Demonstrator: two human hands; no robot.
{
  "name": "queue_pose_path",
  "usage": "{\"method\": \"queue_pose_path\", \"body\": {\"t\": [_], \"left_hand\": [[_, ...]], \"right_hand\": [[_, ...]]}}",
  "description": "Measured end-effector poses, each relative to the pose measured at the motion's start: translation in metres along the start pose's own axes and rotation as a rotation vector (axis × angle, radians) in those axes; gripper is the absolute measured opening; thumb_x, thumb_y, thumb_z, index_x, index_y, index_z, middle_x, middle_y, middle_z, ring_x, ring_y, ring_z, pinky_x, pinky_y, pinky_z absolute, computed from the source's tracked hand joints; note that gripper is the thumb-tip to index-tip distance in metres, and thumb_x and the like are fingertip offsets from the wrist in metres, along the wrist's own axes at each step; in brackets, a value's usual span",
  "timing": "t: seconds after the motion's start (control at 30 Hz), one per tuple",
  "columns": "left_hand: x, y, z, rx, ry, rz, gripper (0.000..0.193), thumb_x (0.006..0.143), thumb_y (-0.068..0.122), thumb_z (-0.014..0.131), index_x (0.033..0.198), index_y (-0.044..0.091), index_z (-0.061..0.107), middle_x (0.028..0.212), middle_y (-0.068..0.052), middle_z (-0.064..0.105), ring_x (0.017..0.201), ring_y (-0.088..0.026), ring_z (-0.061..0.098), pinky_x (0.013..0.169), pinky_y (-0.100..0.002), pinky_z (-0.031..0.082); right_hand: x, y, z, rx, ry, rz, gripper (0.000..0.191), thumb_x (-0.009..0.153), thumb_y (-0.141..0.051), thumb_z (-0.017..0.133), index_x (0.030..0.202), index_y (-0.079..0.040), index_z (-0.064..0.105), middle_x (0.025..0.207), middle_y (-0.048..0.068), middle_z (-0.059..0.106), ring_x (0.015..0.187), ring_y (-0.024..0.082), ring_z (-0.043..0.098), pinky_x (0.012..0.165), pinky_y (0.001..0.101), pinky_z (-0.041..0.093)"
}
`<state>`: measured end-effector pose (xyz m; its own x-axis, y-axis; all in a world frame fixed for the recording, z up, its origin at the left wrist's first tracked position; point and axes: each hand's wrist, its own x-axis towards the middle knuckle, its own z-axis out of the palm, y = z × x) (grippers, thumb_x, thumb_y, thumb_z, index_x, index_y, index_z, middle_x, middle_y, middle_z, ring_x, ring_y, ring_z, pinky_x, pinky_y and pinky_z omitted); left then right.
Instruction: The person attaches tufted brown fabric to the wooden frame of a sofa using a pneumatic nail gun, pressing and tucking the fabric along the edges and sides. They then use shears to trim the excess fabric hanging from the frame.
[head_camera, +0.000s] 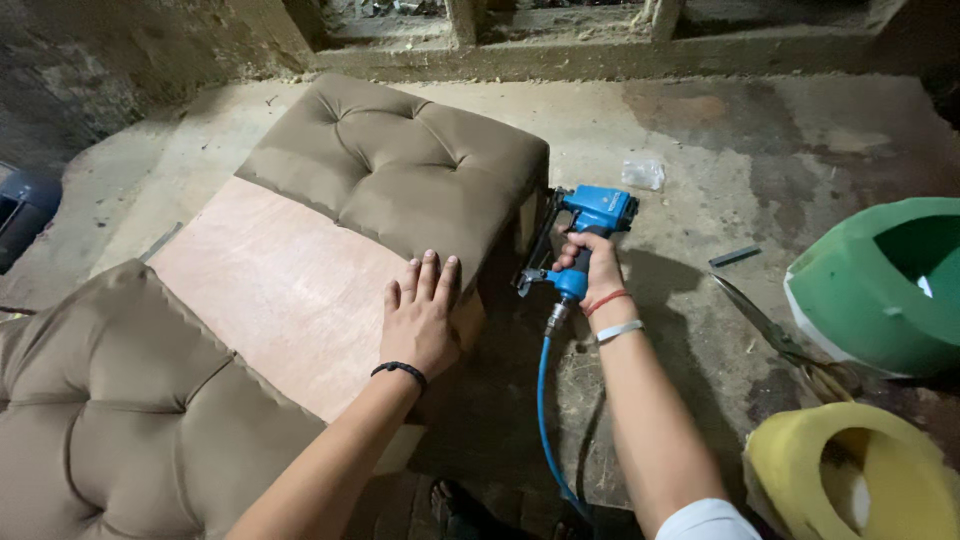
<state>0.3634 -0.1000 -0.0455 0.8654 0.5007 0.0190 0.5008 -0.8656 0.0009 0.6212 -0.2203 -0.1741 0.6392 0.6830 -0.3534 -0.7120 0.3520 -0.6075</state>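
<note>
My right hand grips the handle of a blue pneumatic staple gun. Its nose presses against the side of a brown tufted cushion. A blue air hose hangs from the gun toward me. My left hand lies flat, fingers spread, on the edge of a bare plywood panel where it meets that cushion. A second brown tufted cushion covers the near left end of the panel.
A green foam piece and a yellow foam piece sit on the concrete floor at right. Metal shears lie beside them. A clear plastic bag and a small dark strip lie farther back. A wall ledge runs across the top.
</note>
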Motion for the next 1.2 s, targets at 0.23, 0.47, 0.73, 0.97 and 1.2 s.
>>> {"method": "queue_pose_path", "body": {"t": [0.23,0.47,0.73,0.97,1.2], "left_hand": [[0.000,0.000,-0.006,-0.025,-0.067,-0.020,0.092,0.079,0.030,0.069,0.158,0.016,0.026,0.165,-0.016,0.023,0.152,-0.034,0.020,0.119,-0.056,0.019],[0.005,-0.010,0.012,-0.074,0.064,-0.005,0.082,0.089,0.041,0.063,0.159,0.017,0.029,0.165,-0.017,0.027,0.152,-0.035,0.023,0.118,-0.059,0.021],[0.011,-0.019,0.018,-0.051,0.032,-0.031,0.091,0.082,0.038,0.068,0.161,0.023,0.027,0.167,-0.012,0.025,0.154,-0.032,0.021,0.119,-0.057,0.021],[-0.026,-0.033,-0.018,-0.547,-0.062,-0.064,0.073,0.083,0.043,0.070,0.149,0.021,0.048,0.150,-0.013,0.051,0.141,-0.030,0.044,0.124,-0.051,0.023],[-0.210,-0.147,-0.061,-0.304,0.099,-0.115,0.069,0.084,0.048,0.070,0.142,0.014,0.055,0.149,-0.011,0.054,0.145,-0.031,0.043,0.119,-0.047,0.029]], "right_hand": [[-0.061,0.009,-0.030,-0.112,0.234,0.136,0.018,0.087,-0.021,0.069,0.099,-0.012,0.058,0.066,0.002,0.057,0.055,0.017,0.056,0.057,0.0383,0.052],[-0.140,0.028,-0.046,-1.247,0.303,-0.111,0.067,0.085,-0.013,0.072,0.148,-0.025,0.053,0.097,0.012,0.071,0.075,0.019,0.064,0.068,0.0387,0.055],[-0.212,0.047,-0.089,-1.736,0.494,-0.042,0.059,0.083,-0.021,0.078,0.138,-0.038,0.066,0.125,0.012,0.070,0.107,0.037,0.070,0.093,0.0448,0.058],[-0.247,0.058,-0.059,-1.806,0.205,-0.510,0.039,0.080,-0.026,0.078,0.118,-0.016,0.076,0.137,0.015,0.064,0.126,0.032,0.061,0.106,0.0406,0.049],[-0.284,0.097,0.085,-1.538,-0.203,-0.568,0.036,0.080,-0.025,0.079,0.113,-0.011,0.077,0.132,0.014,0.067,0.122,0.031,0.064,0.102,0.0396,0.050]]}}
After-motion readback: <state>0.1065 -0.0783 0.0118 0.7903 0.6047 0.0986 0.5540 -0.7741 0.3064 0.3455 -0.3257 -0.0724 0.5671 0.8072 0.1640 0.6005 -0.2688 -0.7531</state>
